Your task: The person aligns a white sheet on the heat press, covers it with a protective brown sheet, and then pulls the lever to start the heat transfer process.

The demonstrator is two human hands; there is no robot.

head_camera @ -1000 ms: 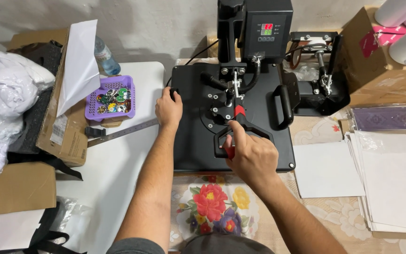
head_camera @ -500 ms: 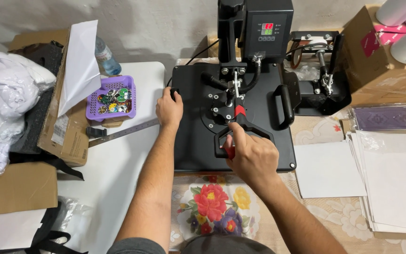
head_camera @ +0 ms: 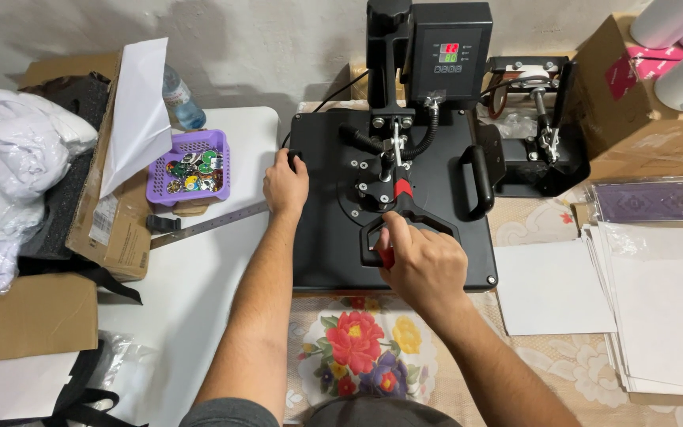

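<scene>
Very little has changed over the last second: both hands sit where they were, and the heat press point(head_camera: 393, 205) has not shifted on the table.

The right hand point(head_camera: 424, 265) remains clenched around the near end of the press's black loop handle point(head_camera: 409, 229), fingers wrapped over the bar so that the red grip peeks out on the thumb side. The handle lies low, flat over the closed black top plate, just as in the 2 earlier views. Straight beyond the grip, the handle's stem runs up to a red collar and the hinge bolts, then to the control box point(head_camera: 446, 49) with its small lit display at the far edge.

The left hand point(head_camera: 284, 186) still rests on the plate's far-left corner, fingers curled over the edge beside a small black knob; it presses rather than grasps anything, well to the left of the gripped handle.

To the right of the grip, a curved side handle point(head_camera: 480, 180) stands on the plate, and past it a smaller mug press point(head_camera: 535, 138). Further right lie stacked white sheets point(head_camera: 658, 308). On the near side of the grip, a floral printed cloth point(head_camera: 361, 348) covers the table. Left of the resting hand sit a metal ruler point(head_camera: 207, 225) and a purple basket point(head_camera: 191, 166) of round badges, unmoved.
</scene>
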